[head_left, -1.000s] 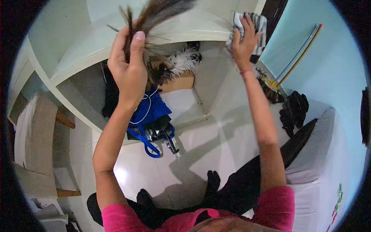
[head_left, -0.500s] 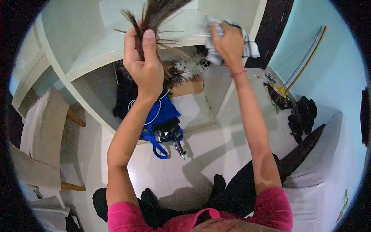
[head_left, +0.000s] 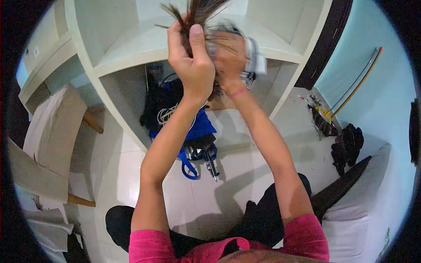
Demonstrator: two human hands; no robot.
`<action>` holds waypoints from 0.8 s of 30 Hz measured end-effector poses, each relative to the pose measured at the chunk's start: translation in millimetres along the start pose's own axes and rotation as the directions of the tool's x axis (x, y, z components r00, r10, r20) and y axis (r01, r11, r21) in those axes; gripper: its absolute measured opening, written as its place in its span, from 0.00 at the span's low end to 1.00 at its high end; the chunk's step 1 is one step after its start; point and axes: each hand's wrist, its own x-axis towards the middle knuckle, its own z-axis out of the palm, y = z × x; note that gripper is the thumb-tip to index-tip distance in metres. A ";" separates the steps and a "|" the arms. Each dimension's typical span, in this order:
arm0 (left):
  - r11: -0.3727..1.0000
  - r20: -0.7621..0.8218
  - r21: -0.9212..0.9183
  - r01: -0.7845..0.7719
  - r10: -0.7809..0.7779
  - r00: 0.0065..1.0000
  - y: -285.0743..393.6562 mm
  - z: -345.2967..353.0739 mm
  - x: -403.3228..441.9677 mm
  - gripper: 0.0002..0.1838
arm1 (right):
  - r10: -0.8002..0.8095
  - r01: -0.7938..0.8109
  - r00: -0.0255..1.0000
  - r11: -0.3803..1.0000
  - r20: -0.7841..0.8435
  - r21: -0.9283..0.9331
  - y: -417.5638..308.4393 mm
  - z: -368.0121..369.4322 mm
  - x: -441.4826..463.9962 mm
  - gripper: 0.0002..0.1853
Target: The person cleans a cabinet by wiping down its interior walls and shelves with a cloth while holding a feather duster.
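Observation:
My left hand is closed around a bundle of brown, bristle-like strands, thumb on the near side. The strands fan out upward and stray stiff ends stick out to the left. Just to its right is my right hand, smeared by motion, with a red string at the wrist. It grips a white and grey checked cloth, which bunches out on its right side. The right hand partly overlaps the lower strands, and I cannot tell whether the cloth touches them.
A cream shelf unit stands in front. In its lower compartment and on the floor lie a blue bag and a metal tool. A beige chair is at left; a broom, dark cloth and light sofa are at right.
My right hand has swung left with the checked cloth, close against my left hand. The whole view has shifted, so the shelf and left hand sit further right in the picture.

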 end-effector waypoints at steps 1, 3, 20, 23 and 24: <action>0.999 0.016 0.046 -0.017 0.017 1.000 2.1 -7.8 -0.5 0.14 | 0.008 -0.008 1.000 1.000 0.010 0.007 -12.5 16.1 -6.1 0.14; 0.996 0.027 0.079 -0.041 0.039 0.999 0.6 -29.4 11.2 0.13 | -0.014 0.015 0.983 1.000 0.184 -0.004 -27.0 49.5 -15.7 0.21; 0.992 0.107 0.098 0.074 -0.085 0.991 14.1 -152.8 94.5 0.13 | 0.245 -0.170 0.958 0.904 0.151 -0.392 -52.4 20.4 21.9 0.29; 0.991 0.162 0.108 0.084 -0.101 0.982 20.3 -160.6 108.2 0.13 | 0.500 -0.375 0.826 0.832 0.259 -0.409 -55.4 12.6 27.3 0.29; 0.994 0.172 0.106 0.042 -0.060 0.983 18.7 -165.5 110.1 0.12 | 0.453 -0.320 0.853 0.846 0.258 -0.427 -68.0 20.7 26.2 0.29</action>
